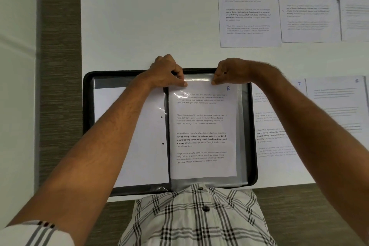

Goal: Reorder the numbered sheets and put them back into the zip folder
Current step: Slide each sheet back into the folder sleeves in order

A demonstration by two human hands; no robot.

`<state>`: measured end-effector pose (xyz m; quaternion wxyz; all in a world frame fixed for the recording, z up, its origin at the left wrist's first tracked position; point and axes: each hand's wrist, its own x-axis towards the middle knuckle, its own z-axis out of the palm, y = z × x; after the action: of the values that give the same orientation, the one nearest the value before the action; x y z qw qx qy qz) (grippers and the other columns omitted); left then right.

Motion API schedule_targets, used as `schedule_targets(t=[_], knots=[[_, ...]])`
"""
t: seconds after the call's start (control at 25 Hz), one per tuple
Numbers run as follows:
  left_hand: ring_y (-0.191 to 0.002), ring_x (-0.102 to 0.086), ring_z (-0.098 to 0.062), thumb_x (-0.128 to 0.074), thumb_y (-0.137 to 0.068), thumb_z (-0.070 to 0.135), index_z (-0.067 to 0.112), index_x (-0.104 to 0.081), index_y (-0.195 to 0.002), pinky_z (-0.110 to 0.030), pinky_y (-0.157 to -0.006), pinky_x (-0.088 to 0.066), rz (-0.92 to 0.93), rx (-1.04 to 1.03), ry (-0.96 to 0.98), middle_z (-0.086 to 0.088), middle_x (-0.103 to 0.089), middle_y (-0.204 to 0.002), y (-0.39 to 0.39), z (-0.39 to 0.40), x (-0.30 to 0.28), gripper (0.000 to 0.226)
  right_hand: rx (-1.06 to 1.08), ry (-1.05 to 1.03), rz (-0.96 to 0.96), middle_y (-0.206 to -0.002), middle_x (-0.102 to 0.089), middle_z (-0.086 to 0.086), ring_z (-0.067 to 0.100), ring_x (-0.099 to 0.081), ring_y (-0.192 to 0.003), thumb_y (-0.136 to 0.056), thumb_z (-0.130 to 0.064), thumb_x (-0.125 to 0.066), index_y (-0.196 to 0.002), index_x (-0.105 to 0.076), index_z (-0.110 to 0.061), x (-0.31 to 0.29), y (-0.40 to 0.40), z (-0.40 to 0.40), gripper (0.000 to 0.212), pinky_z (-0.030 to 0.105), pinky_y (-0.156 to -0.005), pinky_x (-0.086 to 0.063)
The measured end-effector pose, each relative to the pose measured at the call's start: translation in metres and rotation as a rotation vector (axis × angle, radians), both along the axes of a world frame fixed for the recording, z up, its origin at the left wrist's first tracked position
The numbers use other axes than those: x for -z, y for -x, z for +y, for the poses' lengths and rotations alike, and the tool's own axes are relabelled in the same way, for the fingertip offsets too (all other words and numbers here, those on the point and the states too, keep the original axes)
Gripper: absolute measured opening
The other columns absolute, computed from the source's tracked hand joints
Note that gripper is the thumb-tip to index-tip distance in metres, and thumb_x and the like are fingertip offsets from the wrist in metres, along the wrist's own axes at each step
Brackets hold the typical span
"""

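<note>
A black zip folder (87, 106) lies open on the white table in front of me. Its right half holds clear plastic sleeves, and the sheet numbered 2 (201, 130) sits in the top sleeve. My left hand (165, 72) pinches the sleeve's top edge near the spine. My right hand (229, 72) pinches the same top edge further right, next to the number. The folder's left half shows a blank white sheet (139, 146) under plastic. Sheet 3 (248, 6) lies at the far right of the table, sheet 4 (309, 4) beside it.
Sheet 7 (279, 122) lies just right of the folder, partly under my right forearm, with another numbered sheet (339, 106) overlapping it. A further sheet (357, 4) is cut off at the top right. The table's left edge meets a brown floor strip (60, 66).
</note>
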<state>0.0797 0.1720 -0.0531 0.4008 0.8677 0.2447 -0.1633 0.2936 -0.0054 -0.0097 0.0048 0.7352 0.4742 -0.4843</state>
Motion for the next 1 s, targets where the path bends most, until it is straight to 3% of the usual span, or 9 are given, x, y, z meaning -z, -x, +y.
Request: schedule_targets(t=[0.12,0.24,0.32,0.44,0.6,0.76,0.84,0.92,1.0], knots=[[-0.118,-0.046,-0.022,-0.081,-0.071,0.048,0.042,-0.076,-0.079,-0.046,-0.103,-0.046,-0.058,-0.062,0.041,0.01,-0.054,-0.104,0.002,-0.001,-0.001,0.012,0.065,-0.059,0.019,-0.099,-0.072,-0.011,0.013,-0.067,-0.097,-0.094,-0.029,-0.078,-0.1,-0.075,-0.023,0.003,0.0,-0.005,0.009,0.027,-0.082,-0.049],[-0.12,-0.04,-0.019,-0.081,-0.079,0.036,0.034,-0.079,-0.086,-0.035,-0.101,-0.041,-0.05,-0.077,0.047,0.015,-0.051,-0.103,0.003,-0.001,-0.004,0.007,0.126,-0.09,0.053,-0.099,-0.077,-0.005,0.014,-0.071,-0.097,-0.09,-0.023,-0.082,-0.096,-0.074,-0.023,0.004,0.002,-0.009,0.009,0.029,-0.085,-0.055],[-0.12,-0.035,-0.018,-0.08,-0.082,0.035,0.033,-0.079,-0.088,-0.03,-0.099,-0.035,-0.016,-0.043,0.032,0.008,-0.046,-0.11,0.002,-0.001,-0.006,0.007,0.14,-0.099,0.053,-0.095,-0.077,-0.008,0.01,-0.071,-0.094,-0.09,-0.024,-0.082,-0.092,-0.076,-0.026,0.005,0.003,-0.013,0.007,0.027,-0.083,-0.055],[-0.12,-0.034,-0.019,-0.079,-0.081,0.04,0.035,-0.079,-0.086,-0.036,-0.106,-0.037,0.019,-0.017,0.002,0.005,-0.045,-0.114,0.001,-0.001,-0.007,0.007,0.184,-0.102,0.039,-0.091,-0.077,-0.012,0.005,-0.068,-0.091,-0.09,-0.031,-0.082,-0.09,-0.08,-0.03,0.005,0.004,-0.016,0.002,0.022,-0.076,-0.048],[-0.122,-0.031,-0.02,-0.079,-0.084,0.037,0.029,-0.079,-0.089,-0.037,-0.106,-0.039,0.063,-0.016,-0.037,0.003,-0.042,-0.12,0.001,-0.006,-0.014,0.01,0.295,-0.221,-0.014,-0.096,-0.073,-0.007,0.012,-0.067,-0.095,-0.089,-0.028,-0.083,-0.097,-0.079,-0.019,0.007,0.009,-0.026,0.014,0.023,-0.077,-0.05],[-0.122,-0.039,-0.024,-0.078,-0.085,0.037,0.027,-0.077,-0.089,-0.039,-0.103,-0.042,-0.018,-0.118,-0.138,0.001,-0.047,-0.117,0.005,-0.023,-0.015,0.011,0.604,-0.457,-0.015,-0.104,-0.068,0.001,0.015,-0.064,-0.095,-0.083,-0.022,-0.088,-0.111,-0.057,-0.015,0.015,0.029,-0.055,0.043,0.024,-0.08,-0.05],[-0.122,-0.043,-0.028,-0.077,-0.084,0.04,0.025,-0.073,-0.109,-0.041,-0.105,-0.04,-0.087,-0.167,-0.278,-0.004,-0.052,-0.123,0.014,-0.039,-0.007,0.029,0.744,-0.535,0.014,-0.108,-0.069,0.002,0.018,-0.067,-0.099,-0.084,-0.023,-0.088,-0.122,-0.051,-0.013,0.021,0.042,-0.075,0.054,0.03,-0.084,-0.053],[-0.131,-0.041,-0.032,-0.076,-0.085,0.043,0.017,-0.055,-0.139,-0.042,-0.112,-0.032,-0.178,-0.213,-0.411,-0.01,-0.048,-0.141,0.034,-0.064,0.004,0.064,0.874,-0.56,0.071,-0.112,-0.065,0.0,0.018,-0.066,-0.102,-0.088,-0.025,-0.085,-0.13,-0.048,-0.013,0.022,0.059,-0.097,0.057,0.034,-0.085,-0.056],[-0.141,-0.034,-0.035,-0.067,-0.091,0.047,0.01,-0.039,-0.152,-0.045,-0.118,-0.026,-0.238,-0.285,-0.471,-0.015,-0.039,-0.155,0.059,-0.097,0.016,0.077,1.004,-0.534,0.167,-0.119,-0.063,0.003,0.017,-0.066,-0.106,-0.093,-0.027,-0.08,-0.136,-0.046,-0.017,0.019,0.08,-0.119,0.057,0.032,-0.083,-0.059]])
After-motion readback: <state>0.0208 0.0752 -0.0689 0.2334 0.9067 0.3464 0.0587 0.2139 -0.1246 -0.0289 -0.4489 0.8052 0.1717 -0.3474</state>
